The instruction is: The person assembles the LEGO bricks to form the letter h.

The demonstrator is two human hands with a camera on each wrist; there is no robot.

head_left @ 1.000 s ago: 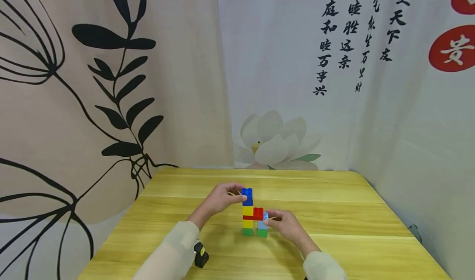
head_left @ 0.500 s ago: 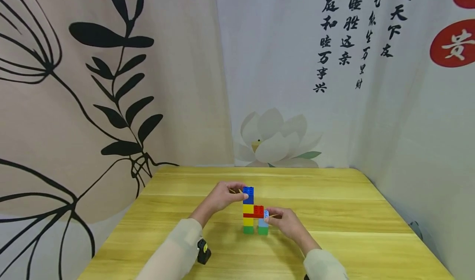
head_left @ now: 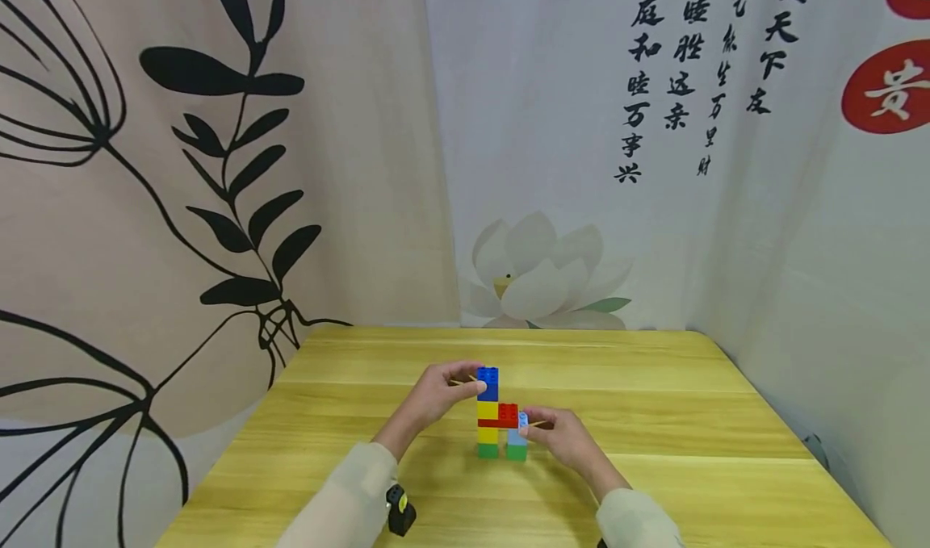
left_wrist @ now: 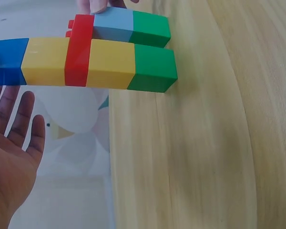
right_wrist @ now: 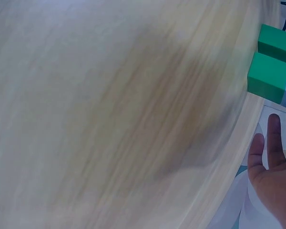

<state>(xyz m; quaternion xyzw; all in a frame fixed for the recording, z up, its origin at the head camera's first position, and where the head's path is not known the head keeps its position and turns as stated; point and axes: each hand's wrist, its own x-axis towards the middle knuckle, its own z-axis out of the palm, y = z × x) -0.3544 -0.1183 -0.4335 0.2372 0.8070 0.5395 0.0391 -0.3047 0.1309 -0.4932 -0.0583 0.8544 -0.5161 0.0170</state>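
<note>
A toy brick structure stands upright on the table. Its taller column has a blue brick (head_left: 488, 388) on top, yellow bricks (left_wrist: 112, 63) below, a flat red brick (head_left: 508, 416) between the yellows, and a green brick (left_wrist: 152, 69) at the base. The red brick reaches across to a shorter column of a light blue brick (left_wrist: 113, 25) on a green brick (right_wrist: 268, 76). My left hand (head_left: 436, 393) pinches the blue top brick, its other fingers spread. My right hand (head_left: 565, 439) holds the light blue brick between thumb and finger.
The wooden table (head_left: 690, 419) runs back to a printed curtain (head_left: 370, 169) with plants and a lotus. A small black device (head_left: 400, 512) sits at the left wrist. A dark cable (head_left: 815, 449) shows beyond the table's right edge.
</note>
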